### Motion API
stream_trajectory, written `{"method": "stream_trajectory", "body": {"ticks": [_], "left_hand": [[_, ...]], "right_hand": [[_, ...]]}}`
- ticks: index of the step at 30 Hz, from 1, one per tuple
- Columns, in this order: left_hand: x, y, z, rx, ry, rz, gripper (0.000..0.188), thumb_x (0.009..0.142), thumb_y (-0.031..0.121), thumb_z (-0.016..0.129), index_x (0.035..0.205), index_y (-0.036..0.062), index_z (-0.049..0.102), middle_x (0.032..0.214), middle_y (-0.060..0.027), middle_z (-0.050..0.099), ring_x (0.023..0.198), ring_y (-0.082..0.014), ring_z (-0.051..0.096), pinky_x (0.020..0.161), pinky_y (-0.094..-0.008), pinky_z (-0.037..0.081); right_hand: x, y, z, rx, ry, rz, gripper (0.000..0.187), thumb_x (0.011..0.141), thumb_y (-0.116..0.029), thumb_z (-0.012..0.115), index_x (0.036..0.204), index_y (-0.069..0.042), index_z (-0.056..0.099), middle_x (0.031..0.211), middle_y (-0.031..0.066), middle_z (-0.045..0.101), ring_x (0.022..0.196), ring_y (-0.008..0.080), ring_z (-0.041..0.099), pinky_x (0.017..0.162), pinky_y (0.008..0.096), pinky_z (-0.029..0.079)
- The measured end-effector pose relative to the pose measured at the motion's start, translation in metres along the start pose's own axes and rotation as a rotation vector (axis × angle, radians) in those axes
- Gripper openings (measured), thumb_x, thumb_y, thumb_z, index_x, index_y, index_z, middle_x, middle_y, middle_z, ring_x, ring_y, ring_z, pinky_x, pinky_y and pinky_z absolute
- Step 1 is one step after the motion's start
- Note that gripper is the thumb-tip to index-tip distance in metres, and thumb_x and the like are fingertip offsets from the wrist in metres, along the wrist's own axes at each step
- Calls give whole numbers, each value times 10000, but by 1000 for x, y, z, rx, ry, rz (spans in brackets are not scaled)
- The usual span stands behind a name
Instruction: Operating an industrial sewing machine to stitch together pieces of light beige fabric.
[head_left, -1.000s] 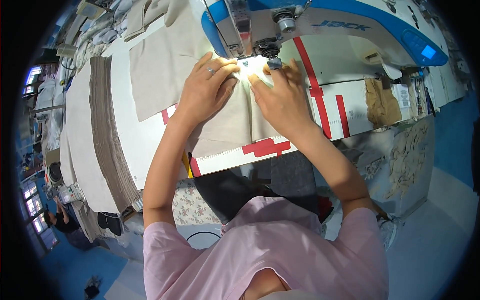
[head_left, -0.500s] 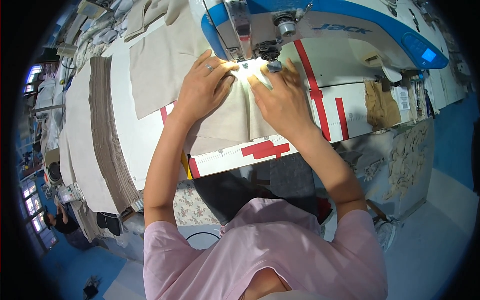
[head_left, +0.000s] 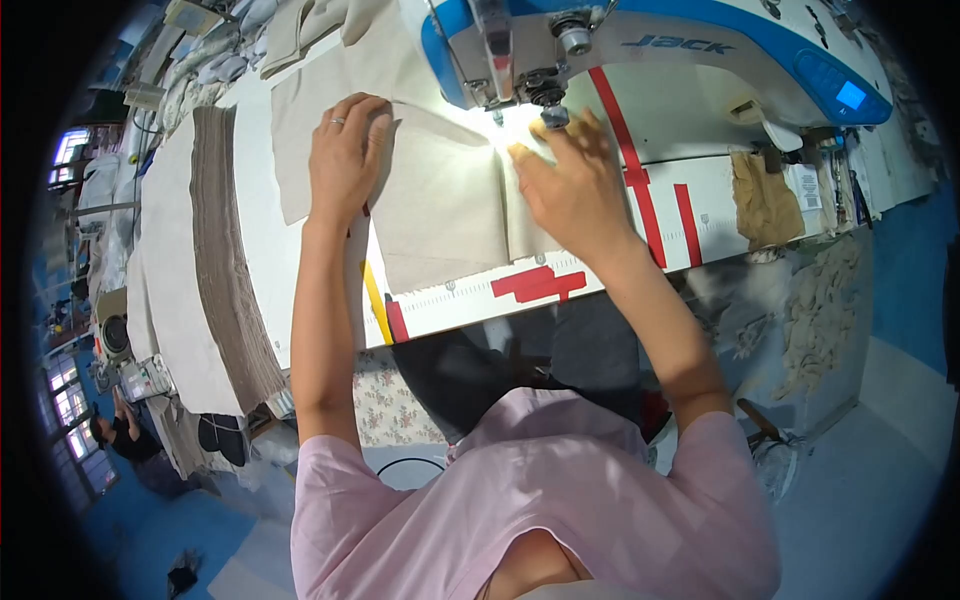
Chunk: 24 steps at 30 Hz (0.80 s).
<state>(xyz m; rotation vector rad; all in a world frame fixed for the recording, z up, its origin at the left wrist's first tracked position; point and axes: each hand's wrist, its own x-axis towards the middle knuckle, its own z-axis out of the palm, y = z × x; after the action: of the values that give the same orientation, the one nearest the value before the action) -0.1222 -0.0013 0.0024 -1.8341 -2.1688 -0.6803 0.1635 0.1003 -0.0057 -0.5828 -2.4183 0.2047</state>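
Beige cloth (head_left: 440, 200) lies under the lit needle area of a white and blue sewing machine (head_left: 500, 60), with a fold running toward me. My right hand (head_left: 575, 185) rests on the cloth just right of the needle area, thumb and fingers apart; some fingertips are partly hidden by the machine parts and glare. Farther left, my left hand (head_left: 348, 155) lies with stretched fingers over the left part of the beige fabric, a ring on one finger. Its thumb points away from me beside the other fingers.
A tall stack of cut cloth (head_left: 225, 260) stands at the left. Red tape strips (head_left: 540, 284) and a ruler scale mark the table's front edge. A brown cloth piece (head_left: 765, 200) lies at the right. Another person (head_left: 130, 440) is far off at the left.
My left hand has moved left, away from the needle area. The right hand stays close to the needle, and the cloth under the machine now lies flatter on its left side.
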Motion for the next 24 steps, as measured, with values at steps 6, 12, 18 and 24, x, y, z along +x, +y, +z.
{"method": "stream_trajectory", "body": {"ticks": [6,12,18,24], "left_hand": [[-53,53,-31,292,-112,-157,271,1031,329,611,1056,61,640,1101,-151,672,985,-363,650,789,-486,530],[-99,192,-70,119,-390,-227,249,988,303,675,981,61,618,985,-149,659,731,-315,706,547,-422,564],[-29,139,-15,-37,-23,-75,273,1008,270,645,1127,25,650,1152,-174,669,1061,-322,673,851,-460,543],[-41,114,13,-80,-142,27,417,1041,347,605,1357,79,637,1447,-155,606,1416,-343,504,1181,-664,270]], "right_hand": [[4,-7,-6,65,38,85,206,957,-209,722,1070,-39,754,1138,128,727,1105,353,643,1019,496,467],[6,1,-2,31,-3,97,150,909,-111,703,1050,-62,715,1086,125,687,1137,347,631,1093,503,438],[1,9,-7,33,22,23,164,876,-32,678,1031,-81,695,1120,117,685,1104,334,640,1097,498,439],[-2,15,-19,66,-60,-24,216,863,-73,707,1077,-94,687,1119,103,686,1068,315,645,1001,465,470]]}}
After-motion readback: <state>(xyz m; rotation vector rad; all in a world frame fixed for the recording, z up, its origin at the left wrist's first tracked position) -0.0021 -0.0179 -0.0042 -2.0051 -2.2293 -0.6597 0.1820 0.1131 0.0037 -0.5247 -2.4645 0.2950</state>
